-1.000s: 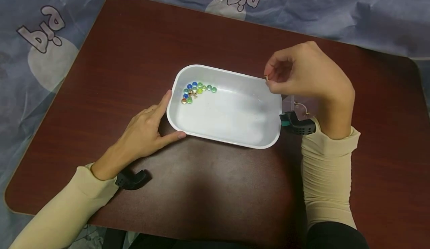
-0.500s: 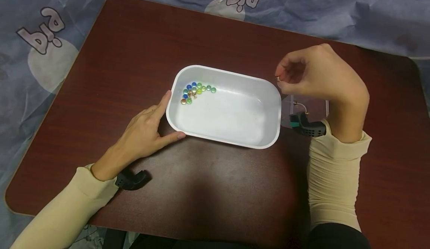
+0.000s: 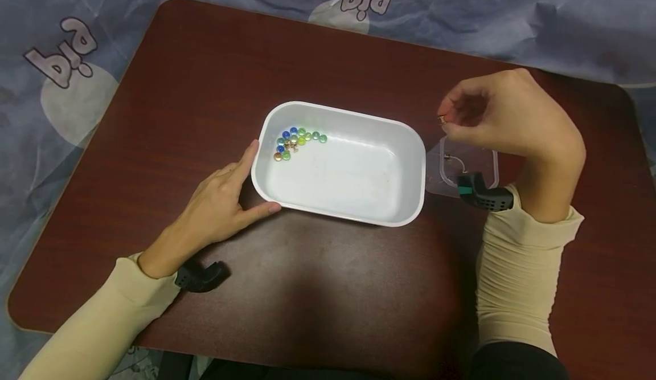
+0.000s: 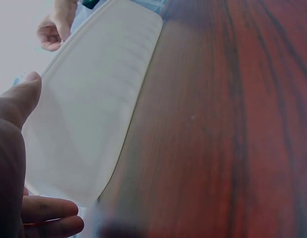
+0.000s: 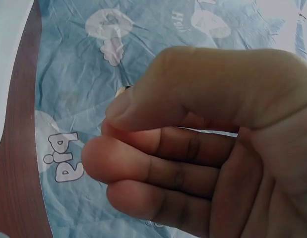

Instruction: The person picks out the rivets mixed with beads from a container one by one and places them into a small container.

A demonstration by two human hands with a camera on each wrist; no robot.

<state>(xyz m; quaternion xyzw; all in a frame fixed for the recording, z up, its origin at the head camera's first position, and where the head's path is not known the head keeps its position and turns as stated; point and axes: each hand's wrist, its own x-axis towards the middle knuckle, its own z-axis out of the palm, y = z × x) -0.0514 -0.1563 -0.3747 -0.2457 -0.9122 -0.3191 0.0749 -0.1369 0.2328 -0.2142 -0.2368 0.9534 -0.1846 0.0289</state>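
A white plastic tray (image 3: pixel 353 189) lies on the table in the head view. My left hand (image 3: pixel 217 197) rests against its left end, index finger along the side and thumb at the near rim. In the left wrist view the thumb (image 4: pixel 29 96) and fingers stretch along the outer wall. My right hand (image 3: pixel 517 112) pinches a tiny gold-coloured metal piece (image 3: pixel 442 120) between thumb and fingertips, right of the tray; its exact kind is too small to tell. Glass marbles (image 3: pixel 315 135) and some gold-coloured bits (image 3: pixel 294 147) lie inside the tray's left part.
A clear plastic box (image 3: pixel 495 169) stands right of the tray, under the right hand, with a curved gold-ended piece (image 3: pixel 458 160) in view there. Beyond the brown table (image 3: pixel 230 55) hangs or lies a blue patterned cloth (image 3: pixel 461 4).
My right hand has moved right, from over the tray's right rim to above the clear box, still pinching the gold-coloured piece. More of the box shows. The left hand stays put.
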